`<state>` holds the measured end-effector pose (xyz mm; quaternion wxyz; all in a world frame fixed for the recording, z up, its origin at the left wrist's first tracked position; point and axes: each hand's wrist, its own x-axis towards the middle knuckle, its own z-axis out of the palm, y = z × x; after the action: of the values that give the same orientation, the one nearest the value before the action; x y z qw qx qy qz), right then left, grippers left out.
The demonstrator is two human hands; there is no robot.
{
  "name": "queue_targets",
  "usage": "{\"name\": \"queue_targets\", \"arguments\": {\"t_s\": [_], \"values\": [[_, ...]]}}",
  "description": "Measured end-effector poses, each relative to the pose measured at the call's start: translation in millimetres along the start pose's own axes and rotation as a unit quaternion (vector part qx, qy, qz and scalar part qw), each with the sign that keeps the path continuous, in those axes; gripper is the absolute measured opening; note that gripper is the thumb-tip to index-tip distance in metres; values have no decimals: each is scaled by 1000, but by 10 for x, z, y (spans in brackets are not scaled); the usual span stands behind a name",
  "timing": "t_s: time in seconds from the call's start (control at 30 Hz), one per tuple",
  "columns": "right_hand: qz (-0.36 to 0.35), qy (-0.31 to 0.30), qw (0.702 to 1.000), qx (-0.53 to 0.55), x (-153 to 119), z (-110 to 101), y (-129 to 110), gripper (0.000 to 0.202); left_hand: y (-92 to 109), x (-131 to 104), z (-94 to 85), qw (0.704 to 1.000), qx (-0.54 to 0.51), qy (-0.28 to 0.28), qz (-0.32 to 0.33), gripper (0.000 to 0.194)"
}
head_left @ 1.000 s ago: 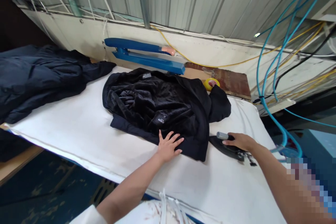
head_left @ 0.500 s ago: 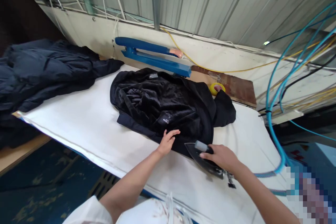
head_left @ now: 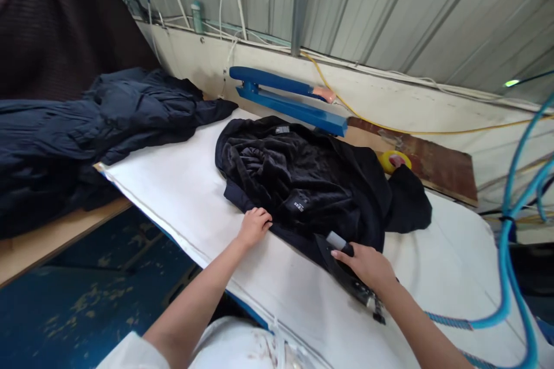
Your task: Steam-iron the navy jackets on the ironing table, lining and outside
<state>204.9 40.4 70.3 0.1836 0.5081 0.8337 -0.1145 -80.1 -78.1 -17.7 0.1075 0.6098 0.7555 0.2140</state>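
A black jacket (head_left: 329, 179) lies spread on the white padded ironing table (head_left: 168, 184), its plush lining facing up and a label near the front. My left hand (head_left: 255, 226) is at the near left edge of the jacket, fingers closed together on the cloth. Wrapped round the handle of a black steam iron (head_left: 341, 274) is my right hand (head_left: 367, 265). The iron rests on the jacket's near edge, its tip pointing left toward my left hand; its rear reaches over the white cover.
Dark padded jackets (head_left: 130, 112) are heaped at the left. Behind the table stand a blue sleeve board (head_left: 285, 104) and a yellow tape roll (head_left: 395, 161) beside a brown board (head_left: 445, 170). Blue hoses (head_left: 504, 265) hang at the right.
The view has swung left. My left hand has moved left along the jacket edge, its fingers going from spread to closed. The iron has slid a little left along the same edge.
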Motion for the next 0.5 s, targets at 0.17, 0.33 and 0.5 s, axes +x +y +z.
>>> {"name": "queue_targets", "arguments": {"t_s": [0.17, 0.33, 0.5], "values": [[-89, -6, 996, -16, -24, -17, -92, 59, -68, 30, -127, 996, 74, 22, -41, 37], [-65, 10, 997, -38, -40, -38, -251, 53, -116, 9, -142, 989, 100, 21, -106, 56], [-68, 28, 997, -38, -63, 14, -452, 51, -109, -37, -173, 981, 128, 14, -147, 67]]}}
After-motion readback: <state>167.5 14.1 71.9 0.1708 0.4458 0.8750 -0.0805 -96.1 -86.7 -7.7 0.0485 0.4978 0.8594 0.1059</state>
